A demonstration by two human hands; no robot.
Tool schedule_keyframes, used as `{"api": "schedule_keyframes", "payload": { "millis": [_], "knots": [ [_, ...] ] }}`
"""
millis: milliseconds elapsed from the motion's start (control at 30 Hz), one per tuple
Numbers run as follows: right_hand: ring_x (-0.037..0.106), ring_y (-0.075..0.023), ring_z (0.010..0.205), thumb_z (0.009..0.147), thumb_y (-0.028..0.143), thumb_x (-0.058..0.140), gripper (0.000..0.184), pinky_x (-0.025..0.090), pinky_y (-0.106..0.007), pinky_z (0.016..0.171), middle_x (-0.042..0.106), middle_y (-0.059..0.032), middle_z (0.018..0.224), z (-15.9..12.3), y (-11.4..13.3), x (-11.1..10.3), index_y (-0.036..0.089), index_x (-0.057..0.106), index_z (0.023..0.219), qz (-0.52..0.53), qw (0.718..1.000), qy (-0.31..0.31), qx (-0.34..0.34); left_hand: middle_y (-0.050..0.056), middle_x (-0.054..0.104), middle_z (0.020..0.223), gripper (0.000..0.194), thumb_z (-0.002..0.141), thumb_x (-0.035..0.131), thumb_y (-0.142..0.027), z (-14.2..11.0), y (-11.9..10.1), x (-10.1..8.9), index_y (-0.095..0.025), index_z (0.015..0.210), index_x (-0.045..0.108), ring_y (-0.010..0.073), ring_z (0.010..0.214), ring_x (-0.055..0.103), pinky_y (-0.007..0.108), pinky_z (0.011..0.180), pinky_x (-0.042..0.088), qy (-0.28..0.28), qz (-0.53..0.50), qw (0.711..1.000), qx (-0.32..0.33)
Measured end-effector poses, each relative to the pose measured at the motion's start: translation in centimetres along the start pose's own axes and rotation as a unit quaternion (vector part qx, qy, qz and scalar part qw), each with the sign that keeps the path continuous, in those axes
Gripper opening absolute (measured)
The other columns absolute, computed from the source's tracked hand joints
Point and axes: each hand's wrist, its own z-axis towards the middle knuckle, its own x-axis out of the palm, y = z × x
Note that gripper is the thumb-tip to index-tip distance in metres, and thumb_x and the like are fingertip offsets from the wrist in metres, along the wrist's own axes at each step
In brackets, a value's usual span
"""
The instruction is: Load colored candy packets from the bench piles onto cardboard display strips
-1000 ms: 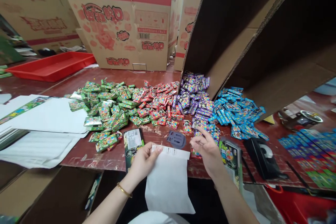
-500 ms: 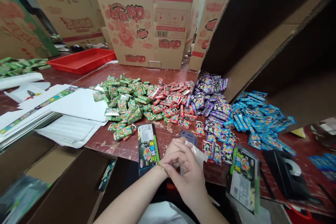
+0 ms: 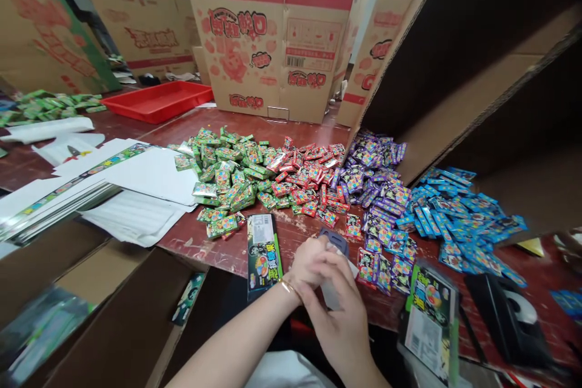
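Note:
My left hand [image 3: 308, 262], with a gold bracelet [image 3: 288, 286] at its wrist, is held over the table's front edge; its fingers are mostly hidden. Over it reaches my right hand [image 3: 345, 303], its fingers apart and curved, thumb near the left wrist and fingertips touching the back of the left hand. I see nothing gripped in it. A pale translucent sheet [image 3: 331, 296] shows beneath the right hand. Just beyond lies a grey-blue flat plastic piece [image 3: 335, 240], partly covered. On the left is a black and green printed candy box [image 3: 264, 254]; another printed box [image 3: 430, 321] lies to the right.
Heaps of green [image 3: 227, 179], red [image 3: 309, 173], purple [image 3: 375, 185] and blue packets [image 3: 464, 215] spread across the table. A black tape dispenser [image 3: 504, 315] stands right. White sheets [image 3: 140, 176] and an open carton [image 3: 113, 309] are left. A red tray [image 3: 157, 102] and cartons [image 3: 273, 36] stand behind.
The view has shifted, so the table's things appear farther right. My right hand's fingers have spread a little from the left hand. The boxes and heaps have stayed in place.

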Motion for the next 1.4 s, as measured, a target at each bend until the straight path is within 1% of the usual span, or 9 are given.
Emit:
{"api": "schedule_keyframes", "payload": {
  "millis": [33, 100, 367, 467, 567, 767, 867, 1000, 1400],
  "knots": [
    [0.056, -0.0246, 0.093, 0.082, 0.025, 0.059, 0.003, 0.044, -0.037, 0.083, 0.06, -0.0054, 0.095, -0.2, 0.1, -0.1, 0.025, 0.061, 0.084, 0.013, 1.0, 0.015, 0.017, 0.011, 0.065, 0.068, 0.02, 0.083, 0.053, -0.033, -0.1, -0.1, -0.2, -0.018, 0.085, 0.067, 0.0249, 0.064, 0.062, 0.033, 0.056, 0.043, -0.004, 0.018, 1.0, 0.001],
    [0.057, -0.0211, 0.079, 0.083, 0.025, 0.058, 0.012, 0.044, -0.033, 0.074, 0.059, -0.0026, 0.08, -0.5, 0.2, -0.2, 0.023, 0.058, 0.072, 0.028, 0.998, 0.052, 0.038, 0.013, 0.066, 0.072, 0.022, 0.085, 0.05, -0.032, -0.1, -0.3, -0.4, -0.016, 0.086, 0.065, 0.0265, 0.067, 0.063, 0.033, 0.057, 0.042, -0.014, 0.05, 0.999, 0.003],
    [0.055, -0.0186, 0.07, 0.08, 0.018, 0.059, 0.009, 0.04, -0.031, 0.069, 0.059, 0.0003, 0.073, -0.9, -1.0, 1.0, 0.021, 0.056, 0.072, -0.05, 0.998, 0.023, 0.024, 0.011, 0.067, 0.071, 0.019, 0.085, 0.049, -0.03, 0.2, -0.5, -0.6, -0.016, 0.082, 0.062, 0.0248, 0.065, 0.062, 0.03, 0.056, 0.039, -0.04, 0.07, 0.997, 0.015],
    [0.054, -0.0187, 0.067, 0.079, 0.022, 0.062, 0.007, 0.041, -0.032, 0.067, 0.058, -0.0007, 0.075, -1.3, -1.1, 1.6, 0.021, 0.056, 0.083, -0.084, 0.996, -0.022, -0.002, 0.006, 0.062, 0.063, 0.018, 0.084, 0.051, -0.03, 0.1, -0.4, -0.9, -0.016, 0.076, 0.061, 0.0209, 0.06, 0.058, 0.027, 0.054, 0.037, -0.051, 0.039, 0.998, 0.024],
    [0.054, -0.0197, 0.072, 0.078, 0.026, 0.063, 0.035, 0.045, -0.032, 0.065, 0.058, -0.0065, 0.09, -1.7, -0.9, 1.9, 0.019, 0.05, 0.109, -0.086, 0.992, -0.087, -0.026, 0.001, 0.057, 0.058, 0.025, 0.086, 0.049, -0.037, -0.4, -0.1, -1.4, -0.017, 0.074, 0.059, 0.0164, 0.054, 0.053, 0.024, 0.051, 0.036, -0.054, -0.017, 0.997, 0.049],
    [0.053, -0.0269, 0.103, 0.079, 0.029, 0.062, 0.036, 0.04, -0.043, 0.089, 0.059, -0.0102, 0.109, 1.1, -1.8, -3.2, 0.021, 0.05, 0.112, -0.138, 0.981, -0.12, -0.058, 0.0, 0.057, 0.063, 0.032, 0.085, 0.049, -0.045, -2.4, 0.3, -3.2, -0.016, 0.079, 0.058, 0.013, 0.055, 0.049, 0.021, 0.048, 0.037, -0.031, -0.142, 0.985, 0.088],
    [0.059, -0.026, 0.091, 0.076, 0.032, 0.064, 0.025, 0.04, -0.04, 0.085, 0.067, -0.0062, 0.096, 3.1, -3.2, -6.6, 0.021, 0.061, 0.099, -0.163, 0.986, -0.03, 0.025, -0.001, 0.056, 0.062, 0.032, 0.085, 0.051, -0.047, -3.5, 0.2, -4.1, -0.015, 0.081, 0.057, 0.0111, 0.051, 0.046, 0.019, 0.045, 0.035, -0.012, -0.209, 0.975, 0.076],
    [0.057, -0.0165, 0.056, 0.081, 0.034, 0.056, 0.022, 0.039, -0.025, 0.053, 0.063, -0.0006, 0.06, 3.6, -4.2, -8.1, 0.019, 0.064, 0.067, -0.06, 0.985, 0.107, 0.125, -0.002, 0.056, 0.061, 0.029, 0.082, 0.058, -0.044, -4.5, 0.6, -4.7, -0.015, 0.079, 0.058, 0.0101, 0.051, 0.046, 0.018, 0.046, 0.035, 0.012, -0.291, 0.955, 0.049],
    [0.058, -0.0188, 0.078, 0.082, 0.02, 0.058, 0.014, 0.038, -0.033, 0.079, 0.065, -0.0009, 0.075, 3.4, -2.7, -8.7, 0.021, 0.062, 0.069, -0.027, 0.992, 0.121, 0.012, 0.0, 0.059, 0.064, 0.029, 0.086, 0.052, -0.042, -5.2, 0.3, -4.9, -0.016, 0.076, 0.06, 0.0137, 0.058, 0.05, 0.021, 0.052, 0.037, -0.006, -0.131, 0.988, 0.086]
  ]
}}
